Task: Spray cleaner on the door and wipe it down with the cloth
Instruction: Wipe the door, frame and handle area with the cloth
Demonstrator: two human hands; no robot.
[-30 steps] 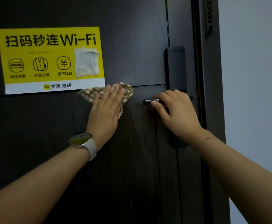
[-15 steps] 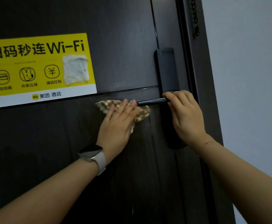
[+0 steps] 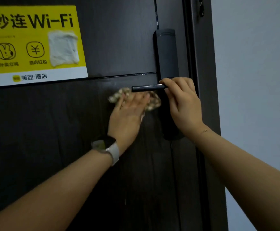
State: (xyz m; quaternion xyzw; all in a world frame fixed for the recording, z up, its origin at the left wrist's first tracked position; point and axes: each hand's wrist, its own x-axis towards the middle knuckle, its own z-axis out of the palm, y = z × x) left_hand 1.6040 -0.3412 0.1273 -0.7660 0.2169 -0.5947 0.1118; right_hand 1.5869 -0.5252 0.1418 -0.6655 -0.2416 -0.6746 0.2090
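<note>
The dark wooden door (image 3: 52, 139) fills most of the view. My left hand (image 3: 127, 114), with a watch on its wrist, presses a beige patterned cloth (image 3: 153, 102) flat against the door, just under the black lever handle (image 3: 146, 88). Its fingertips reach behind the lever. My right hand (image 3: 184, 105) grips the base of the lever handle, in front of the tall black lock plate (image 3: 166, 52). No spray bottle is in view.
A yellow Wi-Fi sticker (image 3: 27, 44) with a torn white patch sits on the door's upper left. The dark door frame (image 3: 201, 80) runs down the right, with a pale wall (image 3: 256, 80) beyond it.
My left hand has slid the cloth to the right along the door, from below the sticker to under the lever handle. My right hand has stayed on the handle.
</note>
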